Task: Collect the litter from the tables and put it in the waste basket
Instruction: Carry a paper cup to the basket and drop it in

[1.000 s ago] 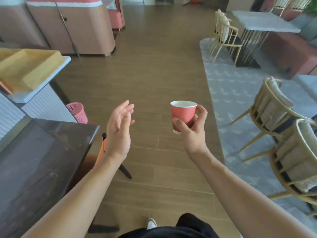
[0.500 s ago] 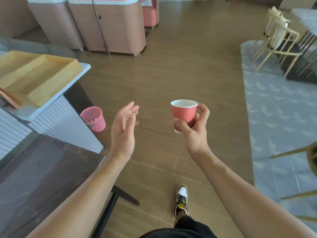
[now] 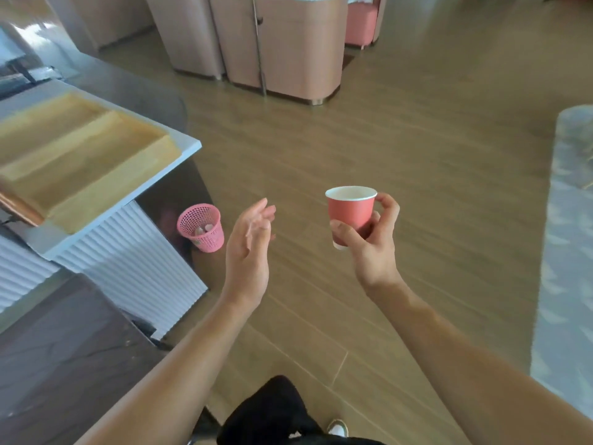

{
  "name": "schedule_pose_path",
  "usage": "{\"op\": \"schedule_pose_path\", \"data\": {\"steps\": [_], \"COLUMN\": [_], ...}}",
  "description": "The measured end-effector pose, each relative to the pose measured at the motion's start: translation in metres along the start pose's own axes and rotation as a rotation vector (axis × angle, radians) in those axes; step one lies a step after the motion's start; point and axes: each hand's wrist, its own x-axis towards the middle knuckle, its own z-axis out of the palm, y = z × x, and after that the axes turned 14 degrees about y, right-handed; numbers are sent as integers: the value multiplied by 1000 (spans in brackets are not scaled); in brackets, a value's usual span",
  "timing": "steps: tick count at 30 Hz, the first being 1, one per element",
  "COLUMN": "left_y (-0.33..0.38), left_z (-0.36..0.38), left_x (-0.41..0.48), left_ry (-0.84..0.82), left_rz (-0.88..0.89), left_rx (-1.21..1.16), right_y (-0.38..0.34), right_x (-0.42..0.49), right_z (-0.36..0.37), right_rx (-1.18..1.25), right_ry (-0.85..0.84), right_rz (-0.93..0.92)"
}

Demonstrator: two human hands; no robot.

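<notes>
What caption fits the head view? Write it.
Right hand holds red paper cup, left hand open, pink waste basket on the floor ahead.

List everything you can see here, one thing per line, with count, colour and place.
cup: one, red with a white inside, upright in the right hand
waste basket: one, pink, on the floor beside the counter; something lies in it, too blurred to name
tray: one, light wood, on the counter top
counter: one, white with a ribbed front, at left
table: one, dark, lower left
cabinets: several, pinkish beige, far side
pole: one, grey, in front of the cabinets
rug: one, grey, right edge
floor: brown wood
shoe: one, pale, bottom edge
left hand: open, empty, between basket and cup
right hand: curled round the cup
</notes>
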Motion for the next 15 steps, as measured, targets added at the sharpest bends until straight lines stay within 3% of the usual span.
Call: {"op": "schedule_pose_path", "data": {"steps": [15], "left_y": [-81], "left_z": [81], "left_x": [283], "left_ry": [47], "left_rz": [-27], "left_rx": [10], "right_y": [49], "right_x": [249], "right_z": [205], "right_rx": [6], "right_ry": [-157], "right_rz": [26]}}
